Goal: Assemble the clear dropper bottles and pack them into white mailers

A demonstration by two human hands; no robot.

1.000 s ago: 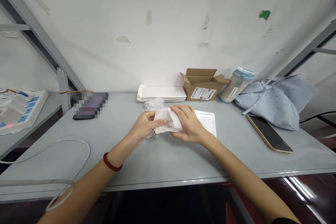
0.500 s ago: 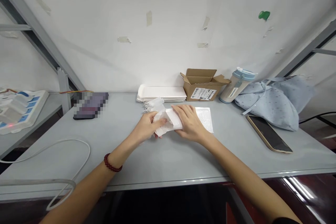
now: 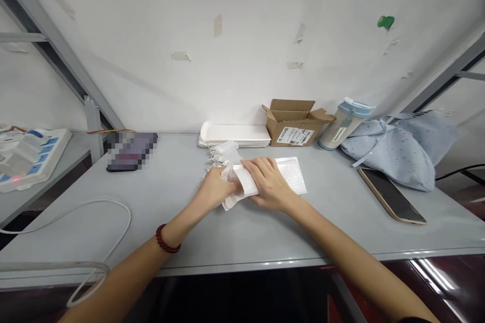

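Both hands meet over the middle of the grey table (image 3: 235, 232). My left hand (image 3: 215, 187), with a red bead bracelet at its wrist, pinches the left end of a small white packet (image 3: 242, 187). My right hand (image 3: 270, 184) wraps over the packet's right side, fingers closed on it. Under my right hand lies a white padded envelope (image 3: 291, 174). A loose pile of white masks with ear loops (image 3: 224, 153) sits just behind my hands.
At the back stand a stack of white trays (image 3: 235, 134), an open cardboard box (image 3: 294, 122) and a blue-lidded tumbler (image 3: 344, 123). A blue cloth bag (image 3: 397, 149) and a phone (image 3: 390, 196) lie at the right. A dark device (image 3: 131, 150), a white hose (image 3: 68, 242) and a power strip (image 3: 26, 159) are at the left.
Both hands have drawn slightly closer together on the packet, and it now looks more folded and tilted. The padded envelope has slid a little left under my right hand.
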